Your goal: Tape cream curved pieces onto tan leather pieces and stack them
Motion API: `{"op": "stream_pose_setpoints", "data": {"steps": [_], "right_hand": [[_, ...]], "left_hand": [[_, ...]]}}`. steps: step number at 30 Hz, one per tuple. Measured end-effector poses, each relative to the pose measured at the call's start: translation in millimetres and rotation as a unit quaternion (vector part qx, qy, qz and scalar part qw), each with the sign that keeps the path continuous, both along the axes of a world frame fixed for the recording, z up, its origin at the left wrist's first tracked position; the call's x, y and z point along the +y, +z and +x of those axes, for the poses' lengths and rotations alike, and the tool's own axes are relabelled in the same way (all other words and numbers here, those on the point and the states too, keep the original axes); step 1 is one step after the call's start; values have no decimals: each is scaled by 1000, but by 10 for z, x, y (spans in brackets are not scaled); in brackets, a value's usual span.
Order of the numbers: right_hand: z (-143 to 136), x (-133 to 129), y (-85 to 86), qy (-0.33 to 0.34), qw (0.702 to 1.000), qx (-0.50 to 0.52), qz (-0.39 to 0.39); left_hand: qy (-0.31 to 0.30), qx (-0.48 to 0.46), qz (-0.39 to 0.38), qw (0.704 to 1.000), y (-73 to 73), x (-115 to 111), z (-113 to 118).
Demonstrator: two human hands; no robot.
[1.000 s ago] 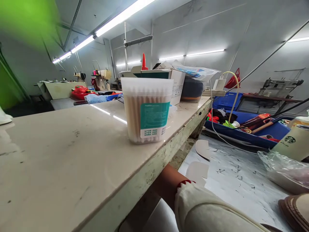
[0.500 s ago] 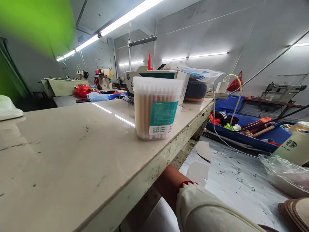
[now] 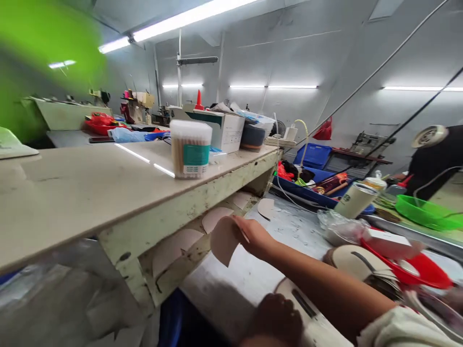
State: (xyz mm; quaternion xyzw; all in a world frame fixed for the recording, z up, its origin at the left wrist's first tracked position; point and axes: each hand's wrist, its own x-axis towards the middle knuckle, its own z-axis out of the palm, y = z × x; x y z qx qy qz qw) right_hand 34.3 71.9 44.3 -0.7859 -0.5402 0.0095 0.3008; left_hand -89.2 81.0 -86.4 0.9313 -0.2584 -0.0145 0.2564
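My right hand [image 3: 253, 236] reaches in from the right, its fingers closed on a thin, pale curved piece [image 3: 222, 243] beside the shelf under the table. Low in the view, my shaded left hand [image 3: 277, 315] has its fingers curled at the edge of a pale piece with a dark strip [image 3: 304, 303]. Similar pale pieces [image 3: 177, 248] lie on the lower shelf, and another [image 3: 266, 208] lies on the white surface. A clear tub of cotton swabs [image 3: 190, 152] stands upright on the tabletop.
The table edge [image 3: 195, 202] overhangs the shelf. Behind are a white box [image 3: 231, 132] and a blue bin [image 3: 314, 173]. On the right are a cream tumbler [image 3: 356, 200], a red tray [image 3: 430, 270], a green basket [image 3: 427, 212] and stacked pieces [image 3: 356, 262].
The view has shifted to the right and drawn back. My right hand, hidden before below the table edge, now shows with a pale piece in it. My left hand has come into view.
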Motion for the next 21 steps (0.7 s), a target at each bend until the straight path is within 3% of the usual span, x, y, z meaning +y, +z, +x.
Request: {"op": "stream_pose_setpoints", "data": {"steps": [2, 4, 7, 11, 16, 21], "right_hand": [[-80, -673, 48, -97, 980, 170, 39], [-240, -1229, 18, -188, 936, 296, 45], [-561, -1734, -188, -237, 884, 402, 2], [-848, -2001, -495, -226, 872, 433, 42], [-842, -2177, -606, -212, 917, 338, 7], [-833, -2179, -645, -205, 948, 242, -25]], "left_hand": [[26, 1, -3, 1000, 44, -214, -119], [39, -12, 11, 999, 60, -356, -286], [19, -141, 94, 985, 55, -452, -568], [62, -272, 138, 950, 107, -495, -859], [83, -241, 160, 954, 229, -520, -1003], [95, -222, 133, 961, 184, -540, -1036]]}}
